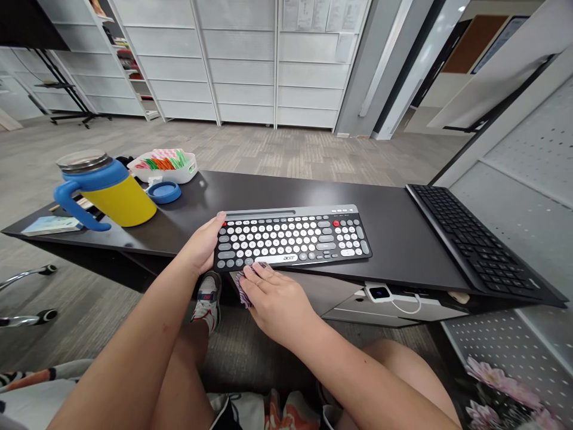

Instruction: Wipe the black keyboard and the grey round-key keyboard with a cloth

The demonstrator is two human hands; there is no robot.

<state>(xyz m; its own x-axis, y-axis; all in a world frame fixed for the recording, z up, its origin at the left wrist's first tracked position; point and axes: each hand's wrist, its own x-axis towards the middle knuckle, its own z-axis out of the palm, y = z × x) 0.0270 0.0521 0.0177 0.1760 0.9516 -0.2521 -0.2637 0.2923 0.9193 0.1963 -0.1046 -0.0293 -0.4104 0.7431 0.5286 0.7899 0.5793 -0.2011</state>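
Note:
A black and grey keyboard (pixel 292 237) with round white keys, two red keys and an "acer" label lies at the front edge of the dark desk. My left hand (pixel 206 245) grips its left end, with the thumb at the top corner. Against the front edge of the keyboard, my right hand (pixel 277 301) presses a patterned purplish cloth (pixel 244 291), its fingers closed over it. Most of the cloth is hidden beneath that hand.
On the desk (pixel 394 239), a yellow and blue mug (pixel 120 194), a blue lid (pixel 164 192) and a white basket (pixel 179 173) stand left. A second black keyboard (pixel 474 233) lies right. Below the front edge hangs a white-cased smartwatch (pixel 379 293) with a cable.

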